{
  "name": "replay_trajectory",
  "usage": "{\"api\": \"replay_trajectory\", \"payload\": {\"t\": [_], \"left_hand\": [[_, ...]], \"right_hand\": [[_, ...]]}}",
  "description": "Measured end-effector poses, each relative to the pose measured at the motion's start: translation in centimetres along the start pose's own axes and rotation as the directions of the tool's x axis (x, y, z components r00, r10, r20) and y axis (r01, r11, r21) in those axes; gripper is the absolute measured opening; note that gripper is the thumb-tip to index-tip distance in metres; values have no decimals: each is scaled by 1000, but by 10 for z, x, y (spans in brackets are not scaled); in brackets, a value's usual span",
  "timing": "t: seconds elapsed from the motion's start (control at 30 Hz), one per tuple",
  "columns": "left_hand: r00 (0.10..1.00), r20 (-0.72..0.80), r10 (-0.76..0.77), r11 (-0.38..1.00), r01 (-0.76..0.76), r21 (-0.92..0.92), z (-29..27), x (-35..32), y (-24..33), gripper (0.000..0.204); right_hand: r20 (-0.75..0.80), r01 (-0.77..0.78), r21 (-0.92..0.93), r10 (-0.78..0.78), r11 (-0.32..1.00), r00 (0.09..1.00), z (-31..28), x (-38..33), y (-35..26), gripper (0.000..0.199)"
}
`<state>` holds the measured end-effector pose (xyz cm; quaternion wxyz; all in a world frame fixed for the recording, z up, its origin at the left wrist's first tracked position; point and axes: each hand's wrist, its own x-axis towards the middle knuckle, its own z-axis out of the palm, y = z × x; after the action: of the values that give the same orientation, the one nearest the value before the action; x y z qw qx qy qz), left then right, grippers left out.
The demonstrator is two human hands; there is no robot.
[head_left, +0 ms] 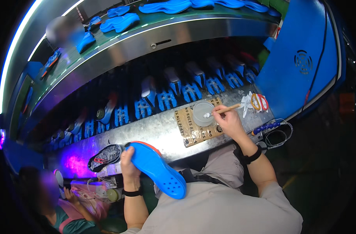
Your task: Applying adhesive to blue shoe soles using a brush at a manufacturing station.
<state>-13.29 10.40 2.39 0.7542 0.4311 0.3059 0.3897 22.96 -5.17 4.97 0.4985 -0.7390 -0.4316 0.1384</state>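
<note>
Shirt (224,210) nearest cam; blue shoe sole (157,171) in L hand (129,163), brush (231,107) in R hand (229,123)

L hand grips sole by one end, in front of worktop's (156,134) near edge; far face hidden, just red-orange rim showing. R hand pinches brush's wooden handle, bristles over clear tub (198,122) on cardboard (191,137) reaching same edge; can't tell if they touch contents. Dark shoe-shaped item (93,160) farther L, details unclear.

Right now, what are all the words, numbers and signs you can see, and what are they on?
Brown sheet under the cloudy bowl: dark capital letters, repeated; I won't copy them.
Pink cloth, lower left: any marks are too small to read.
Blue sole: none I can read.
</note>
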Motion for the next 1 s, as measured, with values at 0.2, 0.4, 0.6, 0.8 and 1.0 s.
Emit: {"api": "replay_trajectory", "payload": {"t": [0.2,0.4,0.6,0.8,1.0], "left_hand": [[770,583,-260,833,484,-268,51,-52,-39,86],[843,436,-315,849,456,-266,50,-62,-58,87],[843,443,-306,867,439,-236,61,-57,-33,87],[825,468,-317,875,445,-191,59,-61,-27,89],[865,414,-284,908,381,-174,61,-57,-19,89]], "right_hand": [[-44,7,-14,-8,1000,999,-1,-2,-3,15],[73,-9,218,-7,976,997,11,-30,-30,14],[208,108,313,-180,943,962,33,-44,-45,16],[204,212,261,-269,942,941,43,-39,-51,14],[309,296,277,-376,914,873,37,-46,-54,11]]}}
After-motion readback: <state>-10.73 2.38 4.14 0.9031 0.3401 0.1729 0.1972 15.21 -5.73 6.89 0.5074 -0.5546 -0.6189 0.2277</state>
